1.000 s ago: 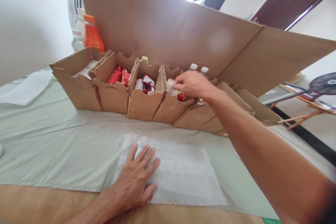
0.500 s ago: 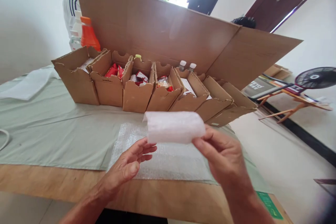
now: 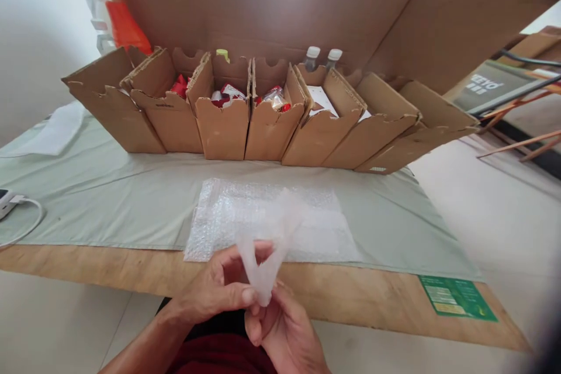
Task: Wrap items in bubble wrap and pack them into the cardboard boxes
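Observation:
A small translucent white foam sheet [image 3: 268,263], folded into a V, is held close to the table's front edge. My left hand [image 3: 223,286] pinches its lower left side between thumb and fingers. From below, my right hand [image 3: 284,324] grips the pointed lower end, its fingers closed and partly hidden. Beyond my hands a sheet of bubble wrap [image 3: 214,222] lies flat on the pale green cloth [image 3: 131,198]. The foam's upper end overlaps the bubble wrap in view and is blurred.
Several open cardboard bins [image 3: 223,134] stand in a row at the back, some holding red packets. A tall cardboard panel [image 3: 263,6] rises behind them. An orange bottle [image 3: 125,20] is at the left. Another white foam sheet [image 3: 56,128] and a white cable [image 3: 37,216] lie left.
My hands have come down and together. The foam sheet, held up by my right hand before, is now folded over and gripped by both hands. The view has tilted downward.

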The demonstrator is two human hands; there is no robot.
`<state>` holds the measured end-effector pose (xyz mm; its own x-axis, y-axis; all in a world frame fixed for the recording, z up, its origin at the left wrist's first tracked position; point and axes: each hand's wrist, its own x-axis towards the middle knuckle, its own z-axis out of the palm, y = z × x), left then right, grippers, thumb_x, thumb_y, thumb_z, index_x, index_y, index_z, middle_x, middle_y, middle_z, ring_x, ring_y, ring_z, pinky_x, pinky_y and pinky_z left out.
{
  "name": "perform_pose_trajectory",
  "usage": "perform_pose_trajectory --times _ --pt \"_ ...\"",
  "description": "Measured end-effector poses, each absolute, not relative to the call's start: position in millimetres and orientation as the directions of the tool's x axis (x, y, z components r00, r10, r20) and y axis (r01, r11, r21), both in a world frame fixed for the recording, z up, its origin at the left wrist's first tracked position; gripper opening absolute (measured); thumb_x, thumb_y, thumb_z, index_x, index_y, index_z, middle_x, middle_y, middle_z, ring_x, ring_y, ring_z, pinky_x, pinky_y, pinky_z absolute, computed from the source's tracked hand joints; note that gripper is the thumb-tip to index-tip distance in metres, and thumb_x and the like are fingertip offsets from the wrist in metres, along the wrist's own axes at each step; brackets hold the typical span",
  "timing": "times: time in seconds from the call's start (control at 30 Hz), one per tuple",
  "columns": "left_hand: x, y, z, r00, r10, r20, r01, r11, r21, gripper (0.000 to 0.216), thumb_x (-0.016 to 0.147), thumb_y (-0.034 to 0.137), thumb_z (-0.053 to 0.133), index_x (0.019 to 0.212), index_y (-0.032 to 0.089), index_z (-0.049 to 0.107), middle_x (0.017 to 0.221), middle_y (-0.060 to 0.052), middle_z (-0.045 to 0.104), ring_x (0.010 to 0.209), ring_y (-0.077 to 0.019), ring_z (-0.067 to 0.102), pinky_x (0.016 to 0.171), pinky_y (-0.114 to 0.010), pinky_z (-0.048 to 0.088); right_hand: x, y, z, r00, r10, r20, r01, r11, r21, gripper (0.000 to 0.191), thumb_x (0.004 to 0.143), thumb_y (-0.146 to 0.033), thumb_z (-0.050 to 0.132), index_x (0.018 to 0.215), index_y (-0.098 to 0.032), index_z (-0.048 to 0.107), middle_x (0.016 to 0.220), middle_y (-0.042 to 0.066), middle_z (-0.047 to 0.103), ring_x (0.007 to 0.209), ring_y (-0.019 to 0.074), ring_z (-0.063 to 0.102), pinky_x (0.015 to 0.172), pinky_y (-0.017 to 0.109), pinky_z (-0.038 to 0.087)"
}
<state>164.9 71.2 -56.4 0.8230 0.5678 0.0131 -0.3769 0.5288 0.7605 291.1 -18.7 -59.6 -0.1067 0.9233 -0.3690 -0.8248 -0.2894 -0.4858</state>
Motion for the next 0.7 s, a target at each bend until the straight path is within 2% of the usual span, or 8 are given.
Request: perform_pose_trajectory --times 0.07,0.17,0.3,0.37,0.47,0.57,0.63,0.7 --pt "166.4 67.6 -53.2 0.816 0.576 0.034 -0.410 0.537 0.738 0.042 0.092 0.034 0.076 0.132 0.025 0.066 0.078 0.000 0.070 0.058 -0.0118 0.065 0.059 -0.023 0.054 303.4 -24.2 -59.1 -0.045 0.939 -0.342 -0.703 -0.273 -0.657 0.040 0.094 -0.051 0.072 0.079 -0.014 0.068 0.068 0.002 0.067 0.052 0.0104 0.064 0.050 0.018 0.042" --pt "158.9 66.3 -45.3 0.723 0.689 0.048 -0.463 0.432 0.774 0.019 0.088 0.029 0.081 0.103 0.020 0.074 0.088 -0.003 0.074 0.077 -0.0147 0.070 0.072 -0.024 0.056 330.9 -35.8 -55.3 0.027 0.968 -0.251 -0.426 -0.216 -0.878 0.036 0.092 -0.052 0.075 0.101 -0.018 0.072 0.089 0.008 0.074 0.081 0.0173 0.071 0.065 0.021 0.048" --pt "143.2 62.3 -40.4 0.838 0.542 0.067 -0.386 0.501 0.775 0.011 0.087 0.019 0.079 0.094 0.019 0.071 0.109 -0.007 0.077 0.098 -0.0189 0.073 0.082 -0.026 0.056 359.2 -36.9 -50.1 0.068 0.971 -0.231 -0.389 -0.187 -0.902 0.099 0.068 -0.070 0.087 0.151 -0.030 0.050 0.146 0.014 0.056 0.128 0.0303 0.057 0.094 0.036 0.052" --pt "138.6 59.0 -42.2 0.897 0.438 0.059 -0.323 0.559 0.763 0.013 0.089 0.020 0.077 0.099 0.018 0.070 0.111 -0.009 0.078 0.097 -0.0194 0.074 0.083 -0.028 0.055 362.7 -28.4 -50.5 -0.038 0.969 -0.245 -0.455 -0.235 -0.859 0.114 0.059 -0.069 0.093 0.155 -0.032 0.044 0.140 0.013 0.060 0.117 0.0288 0.063 0.099 0.040 0.050" --pt "132.3 57.1 -48.1 0.918 0.393 -0.047 -0.199 0.559 0.805 0.019 0.090 0.024 0.077 0.107 0.017 0.071 0.110 -0.011 0.077 0.097 -0.0189 0.073 0.084 -0.027 0.053 361.5 -14.1 -52.9 -0.148 0.977 -0.154 -0.581 -0.211 -0.786 0.090 0.069 -0.057 0.093 0.146 -0.034 0.054 0.103 0.005 0.071 0.088 0.0201 0.067 0.087 0.035 0.052" --pt "125.3 57.8 -53.2 0.921 0.374 -0.108 -0.155 0.606 0.780 0.023 0.090 0.029 0.078 0.108 0.018 0.070 0.113 -0.010 0.075 0.099 -0.0204 0.071 0.088 -0.031 0.053 361.5 -6.5 -52.8 -0.182 0.978 -0.102 -0.593 -0.192 -0.782 0.075 0.072 -0.059 0.090 0.137 -0.032 0.063 0.114 0.007 0.068 0.098 0.0216 0.065 0.084 0.032 0.051" --pt "124.0 57.0 -54.1 0.930 0.354 -0.100 -0.162 0.638 0.752 0.027 0.086 0.033 0.082 0.103 0.018 0.068 0.109 -0.009 0.073 0.093 -0.0188 0.069 0.081 -0.028 0.051 361.7 -4.9 -51.6 -0.302 0.940 -0.159 -0.505 -0.299 -0.809 0.087 0.068 -0.065 0.089 0.141 -0.029 0.060 0.125 0.010 0.064 0.110 0.0259 0.062 0.091 0.035 0.050" --pt "126.8 55.0 -52.6 0.936 0.343 -0.085 -0.162 0.629 0.760 0.032 0.081 0.038 0.085 0.095 0.017 0.066 0.095 -0.005 0.069 0.082 -0.0145 0.063 0.071 -0.023 0.045 360.7 -5.1 -51.7 -0.439 0.875 -0.202 -0.406 -0.394 -0.825 0.093 0.065 -0.064 0.091 0.143 -0.026 0.058 0.118 0.009 0.065 0.111 0.0275 0.061 0.096 0.038 0.048"
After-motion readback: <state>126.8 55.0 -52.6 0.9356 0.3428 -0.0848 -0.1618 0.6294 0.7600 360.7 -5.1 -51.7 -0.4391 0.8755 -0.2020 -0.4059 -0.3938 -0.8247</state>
